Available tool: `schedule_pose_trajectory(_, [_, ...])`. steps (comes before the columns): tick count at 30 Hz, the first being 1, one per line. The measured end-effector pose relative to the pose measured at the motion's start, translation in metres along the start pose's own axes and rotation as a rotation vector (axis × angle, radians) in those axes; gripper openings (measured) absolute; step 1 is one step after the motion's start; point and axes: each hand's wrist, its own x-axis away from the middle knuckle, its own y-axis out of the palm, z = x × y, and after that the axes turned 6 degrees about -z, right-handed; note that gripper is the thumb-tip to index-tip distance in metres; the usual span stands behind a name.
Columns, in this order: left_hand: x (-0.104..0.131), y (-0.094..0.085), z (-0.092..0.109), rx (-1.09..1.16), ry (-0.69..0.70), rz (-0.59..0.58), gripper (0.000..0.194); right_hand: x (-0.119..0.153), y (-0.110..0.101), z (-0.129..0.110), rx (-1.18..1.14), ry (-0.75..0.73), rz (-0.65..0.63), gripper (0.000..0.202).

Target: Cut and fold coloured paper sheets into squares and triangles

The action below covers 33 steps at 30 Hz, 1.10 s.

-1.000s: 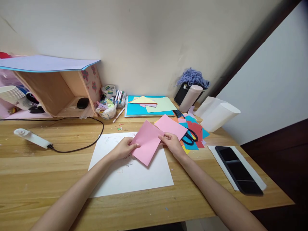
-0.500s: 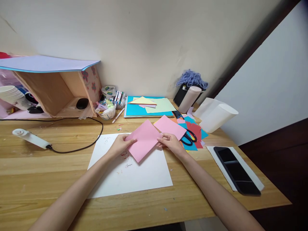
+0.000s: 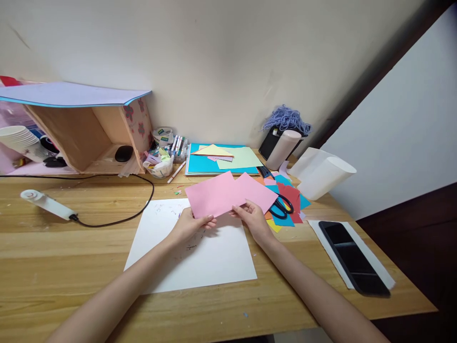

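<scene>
A pink sheet of paper (image 3: 210, 194) is held above the desk between both hands. My left hand (image 3: 193, 224) pinches its lower left edge with the thumb on top. My right hand (image 3: 252, 218) grips its lower right corner between thumb and fingers. Behind it, a second pink sheet (image 3: 257, 193) lies on the coloured scraps at the right, partly overlapped in view by the held one. Under my hands lies a white sheet (image 3: 200, 267) with small marks. Black-handled scissors (image 3: 282, 207) rest just right of the second pink sheet.
Colored paper scraps (image 3: 291, 197) surround the scissors. A stack of colored sheets (image 3: 200, 164) sits against the wall. A white device with a black cable (image 3: 48, 205) lies left; a phone (image 3: 353, 257) lies right. Beside the open box (image 3: 137, 124) stand a tape roll and pens (image 3: 178, 143).
The held pink sheet has turned from a diamond pose to edge-on toward me and risen slightly away. Both hands now grip its near lower edge.
</scene>
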Motion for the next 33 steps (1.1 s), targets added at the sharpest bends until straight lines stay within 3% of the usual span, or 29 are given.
schedule_pose_trajectory(4, [0.002,0.008,-0.002,-0.047,0.104,-0.022,0.034,0.009,0.015,0.002,0.069,0.046,-0.216,0.027])
schedule_pose_trajectory(6, [0.003,0.011,-0.003,-0.086,0.145,-0.041,0.033,0.012,0.019,0.003,0.086,0.041,-0.255,0.026])
schedule_pose_trajectory(11, [0.004,0.013,0.000,-0.185,0.169,-0.019,0.031,0.009,0.014,0.008,0.156,0.049,-0.187,0.025])
schedule_pose_trajectory(23, [-0.007,-0.005,-0.004,-0.124,0.132,0.002,0.029,-0.018,-0.037,-0.007,0.385,-0.051,0.047,0.018])
schedule_pose_trajectory(28, [-0.003,-0.003,-0.002,-0.151,0.106,-0.004,0.029,-0.006,-0.077,-0.023,0.633,-0.094,0.217,0.021])
schedule_pose_trajectory(31, [0.004,0.009,-0.002,-0.250,0.075,-0.095,0.029,0.035,-0.121,-0.021,1.017,-0.092,0.537,0.041])
schedule_pose_trajectory(33, [0.008,0.018,-0.005,-0.321,0.059,-0.186,0.030,0.071,-0.152,-0.012,1.242,0.053,0.790,0.057])
